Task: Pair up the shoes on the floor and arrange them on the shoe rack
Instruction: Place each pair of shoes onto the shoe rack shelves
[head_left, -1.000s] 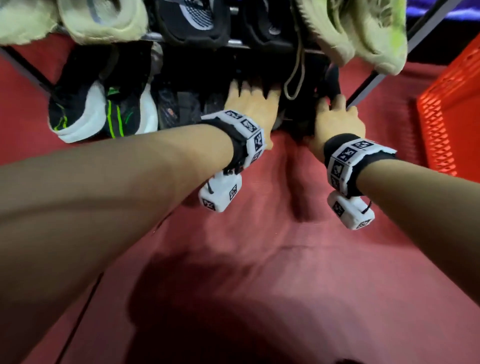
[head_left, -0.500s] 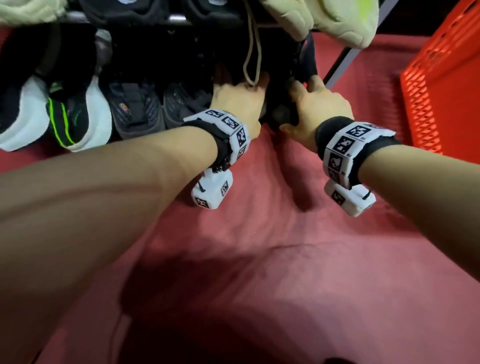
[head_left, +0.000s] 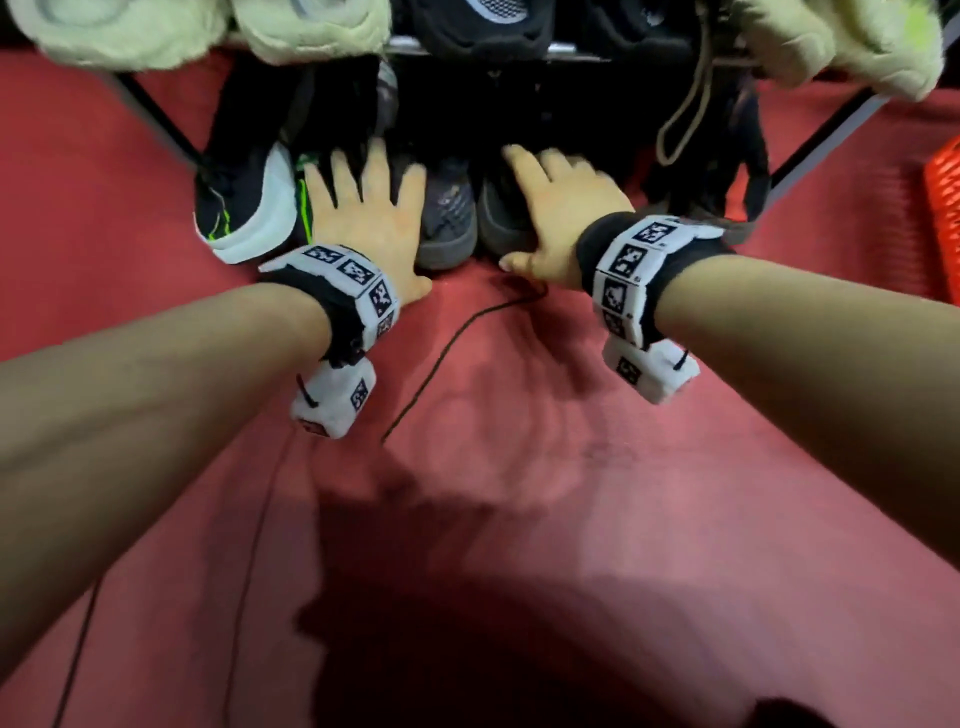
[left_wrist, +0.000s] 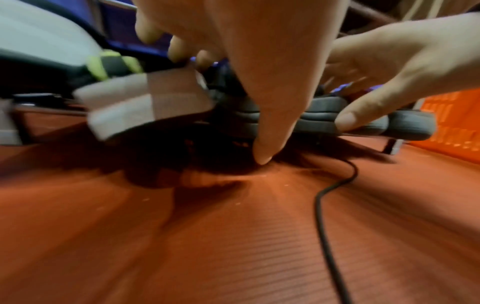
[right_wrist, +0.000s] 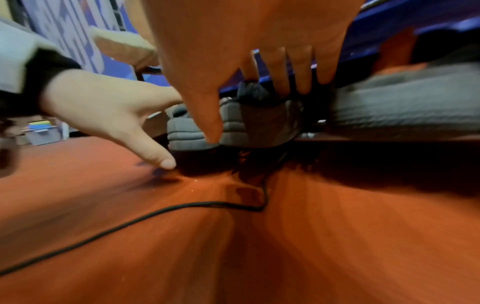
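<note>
Rack (head_left: 470, 49) at 12 o'clock looks full. Grey pair (head_left: 449, 218) sits on its bottom row, left hand (head_left: 363, 213) and right hand (head_left: 563, 208) fingers spread, gripping nothing. Risk: cord (head_left: 441, 358) at 6 snags a wrist, drags shoes out.

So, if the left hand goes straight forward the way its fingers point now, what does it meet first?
Probably the black-and-green shoe on the bottom shelf: the left hand, fingers spread, points over it, beside the grey shoe. Depth is unclear.
</note>
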